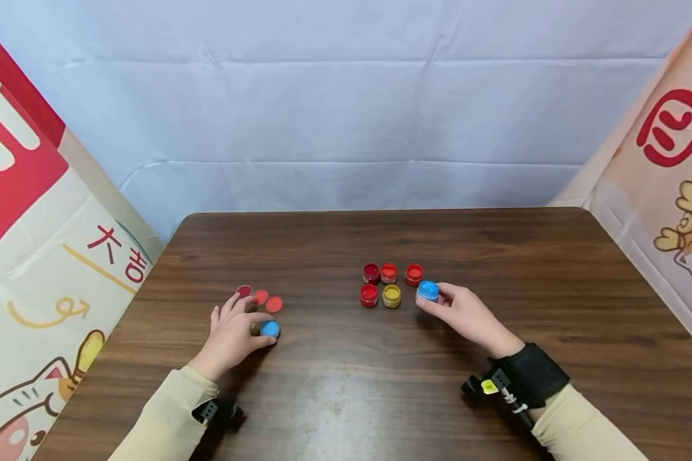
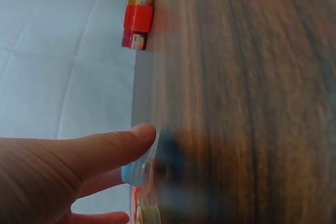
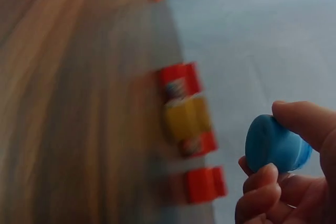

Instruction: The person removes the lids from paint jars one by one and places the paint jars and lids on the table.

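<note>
My left hand [image 1: 232, 334] pinches a round blue lid [image 1: 270, 329] between thumb and finger, low over the tabletop. In the left wrist view the thumb lies along the edge of this lid [image 2: 137, 170]. My right hand [image 1: 467, 312] grips a small blue paint jar [image 1: 427, 291] by its sides. The right wrist view shows the jar [image 3: 275, 145] tilted, with thumb and fingertips around it. Left of that jar stand several small paint jars, among them a yellow jar [image 1: 391, 296], a dark red jar [image 1: 371, 274] and a red jar [image 1: 413, 274].
Beyond the left hand lie a dark red lid [image 1: 244, 291] and two orange-red lids [image 1: 273, 304]. The brown wooden table [image 1: 346, 384] ends at a pale blue cloth [image 1: 334, 115] behind. Printed banners [image 1: 52, 307] hang at both sides.
</note>
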`<state>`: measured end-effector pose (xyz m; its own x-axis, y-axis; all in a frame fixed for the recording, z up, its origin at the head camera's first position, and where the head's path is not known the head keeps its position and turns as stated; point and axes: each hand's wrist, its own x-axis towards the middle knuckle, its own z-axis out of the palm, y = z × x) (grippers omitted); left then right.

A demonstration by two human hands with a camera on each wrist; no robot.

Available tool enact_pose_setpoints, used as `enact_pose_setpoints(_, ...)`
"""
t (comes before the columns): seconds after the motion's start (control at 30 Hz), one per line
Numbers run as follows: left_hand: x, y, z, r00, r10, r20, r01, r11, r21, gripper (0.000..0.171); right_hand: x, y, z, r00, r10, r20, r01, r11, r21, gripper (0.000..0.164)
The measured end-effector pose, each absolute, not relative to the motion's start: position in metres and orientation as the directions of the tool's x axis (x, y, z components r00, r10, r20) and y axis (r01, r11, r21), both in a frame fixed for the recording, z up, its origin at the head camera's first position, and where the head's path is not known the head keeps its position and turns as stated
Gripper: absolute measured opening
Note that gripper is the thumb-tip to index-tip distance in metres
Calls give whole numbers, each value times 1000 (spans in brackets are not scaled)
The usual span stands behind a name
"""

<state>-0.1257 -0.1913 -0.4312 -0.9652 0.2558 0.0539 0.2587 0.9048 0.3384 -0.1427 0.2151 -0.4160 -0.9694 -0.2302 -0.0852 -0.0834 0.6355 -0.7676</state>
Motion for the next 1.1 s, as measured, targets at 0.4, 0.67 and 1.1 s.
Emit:
enact_pose_setpoints(0.4,-124,-200,-434,-959,271,87,285,913,291,34,-164,211,-442,-928,-364,-78,-213,692,-690,26)
enact_pose_setpoints(0.67,-121,-198,-428,-959,265,101,281,934,219,33,-173,199,-444,-924,-371,-93,-225,725,-650,31)
enact_pose_setpoints(1.1,-125,-110,-386,-914,328,240,378,902,208,41,-170,193,-437,-922,-352,-164,-184,769,-612,49)
